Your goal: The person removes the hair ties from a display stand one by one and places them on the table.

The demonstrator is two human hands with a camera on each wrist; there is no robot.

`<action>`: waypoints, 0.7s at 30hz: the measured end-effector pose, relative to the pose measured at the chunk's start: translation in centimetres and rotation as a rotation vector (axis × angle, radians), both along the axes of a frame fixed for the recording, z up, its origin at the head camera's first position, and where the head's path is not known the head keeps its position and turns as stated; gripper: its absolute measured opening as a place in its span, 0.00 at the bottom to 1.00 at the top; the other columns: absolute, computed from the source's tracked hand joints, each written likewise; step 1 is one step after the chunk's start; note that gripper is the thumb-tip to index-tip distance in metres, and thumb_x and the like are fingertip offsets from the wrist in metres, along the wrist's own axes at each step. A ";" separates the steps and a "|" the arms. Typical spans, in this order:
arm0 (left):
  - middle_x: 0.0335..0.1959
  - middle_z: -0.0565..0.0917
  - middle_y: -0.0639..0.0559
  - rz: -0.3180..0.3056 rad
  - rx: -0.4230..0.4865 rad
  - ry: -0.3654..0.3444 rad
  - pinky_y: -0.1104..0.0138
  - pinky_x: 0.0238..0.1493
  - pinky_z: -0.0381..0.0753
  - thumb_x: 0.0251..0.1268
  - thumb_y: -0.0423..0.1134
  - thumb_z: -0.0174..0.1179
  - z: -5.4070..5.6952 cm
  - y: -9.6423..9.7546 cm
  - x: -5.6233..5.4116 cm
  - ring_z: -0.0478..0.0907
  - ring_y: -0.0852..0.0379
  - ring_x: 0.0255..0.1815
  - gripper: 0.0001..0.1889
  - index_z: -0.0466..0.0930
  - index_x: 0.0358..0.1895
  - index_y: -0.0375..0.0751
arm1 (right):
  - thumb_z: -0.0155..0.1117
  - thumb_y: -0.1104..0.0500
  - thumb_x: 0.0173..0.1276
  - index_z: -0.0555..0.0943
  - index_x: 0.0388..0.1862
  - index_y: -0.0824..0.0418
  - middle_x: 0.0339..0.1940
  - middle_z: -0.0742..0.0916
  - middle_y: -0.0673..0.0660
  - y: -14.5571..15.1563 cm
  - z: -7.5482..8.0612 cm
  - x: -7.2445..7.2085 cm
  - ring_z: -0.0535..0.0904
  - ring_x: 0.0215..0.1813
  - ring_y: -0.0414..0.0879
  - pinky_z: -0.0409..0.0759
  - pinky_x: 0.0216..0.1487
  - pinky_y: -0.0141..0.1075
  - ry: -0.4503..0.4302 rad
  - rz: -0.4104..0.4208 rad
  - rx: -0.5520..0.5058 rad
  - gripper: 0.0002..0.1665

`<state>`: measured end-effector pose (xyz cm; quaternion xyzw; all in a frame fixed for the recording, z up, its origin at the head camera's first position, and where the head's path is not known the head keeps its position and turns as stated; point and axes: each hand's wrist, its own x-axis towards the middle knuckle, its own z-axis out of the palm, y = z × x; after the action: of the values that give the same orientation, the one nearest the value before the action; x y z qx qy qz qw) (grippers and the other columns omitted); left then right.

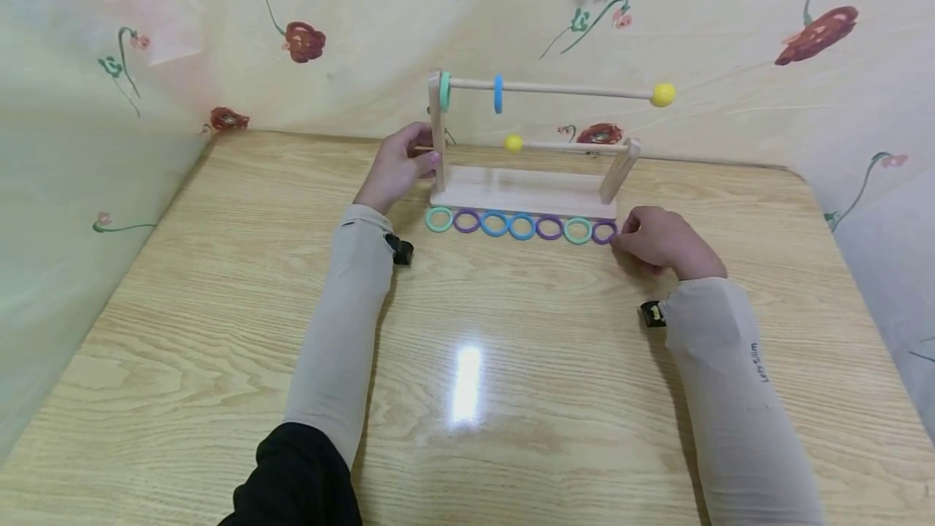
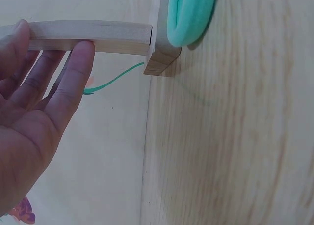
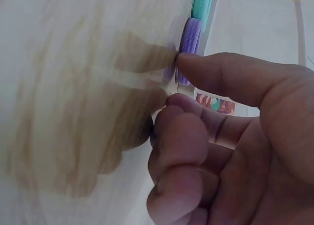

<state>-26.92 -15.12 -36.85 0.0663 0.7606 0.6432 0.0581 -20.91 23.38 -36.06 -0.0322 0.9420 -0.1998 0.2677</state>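
Observation:
A wooden stand (image 1: 522, 191) with two posts and two rods is at the back of the table. My left hand (image 1: 394, 169) grips its left post (image 1: 437, 136), thumb on one side and fingers on the other. A green hair tie (image 1: 445, 92) and a blue hair tie (image 1: 498, 94) hang on the upper rod. Along the base's front edge lies a row of several green, purple and blue hair ties. At the right end of that row, my right hand (image 1: 668, 242) pinches the purple hair tie (image 3: 190, 36) at its edge, the other fingers curled.
A yellow ball (image 1: 662, 95) caps the upper rod's right end, and another yellow ball (image 1: 514, 143) caps the lower rod's left end. Flower-patterned sheeting (image 1: 380, 23) rises behind the wooden table (image 1: 540, 445) and along its sides.

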 end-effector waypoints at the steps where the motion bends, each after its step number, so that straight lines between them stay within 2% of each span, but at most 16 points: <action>1: 0.60 0.77 0.35 0.000 0.001 0.001 0.61 0.53 0.84 0.74 0.25 0.55 0.0 0.0 0.0 0.78 0.47 0.57 0.21 0.72 0.67 0.33 | 0.56 0.53 0.75 0.73 0.43 0.67 0.23 0.77 0.56 0.0 0.0 0.0 0.74 0.23 0.48 0.73 0.25 0.38 0.003 0.002 0.001 0.16; 7: 0.60 0.76 0.33 -0.006 0.020 0.002 0.61 0.53 0.84 0.73 0.24 0.55 -0.1 0.0 -0.1 0.78 0.43 0.59 0.20 0.72 0.66 0.31 | 0.57 0.52 0.75 0.73 0.44 0.67 0.24 0.77 0.57 0.1 0.2 0.2 0.75 0.23 0.48 0.74 0.25 0.38 0.008 0.008 0.000 0.18; 13: 0.59 0.77 0.36 -0.005 0.014 -0.003 0.62 0.53 0.84 0.73 0.25 0.55 0.0 0.0 0.0 0.78 0.44 0.59 0.21 0.72 0.67 0.32 | 0.61 0.49 0.74 0.73 0.48 0.67 0.25 0.77 0.57 0.0 1.2 0.5 0.75 0.24 0.50 0.74 0.25 0.39 -0.004 -0.026 -0.026 0.21; 21: 0.59 0.77 0.37 -0.006 0.018 -0.007 0.62 0.54 0.84 0.74 0.25 0.55 0.2 -0.1 0.1 0.77 0.43 0.60 0.21 0.72 0.67 0.33 | 0.62 0.52 0.74 0.75 0.47 0.68 0.21 0.77 0.56 0.0 1.4 0.3 0.74 0.23 0.49 0.74 0.25 0.39 -0.012 -0.010 -0.031 0.18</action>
<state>-26.85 -15.26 -36.68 0.0669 0.7542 0.6502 0.0622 -20.58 23.43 -34.62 -0.0303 0.9374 -0.2158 0.2716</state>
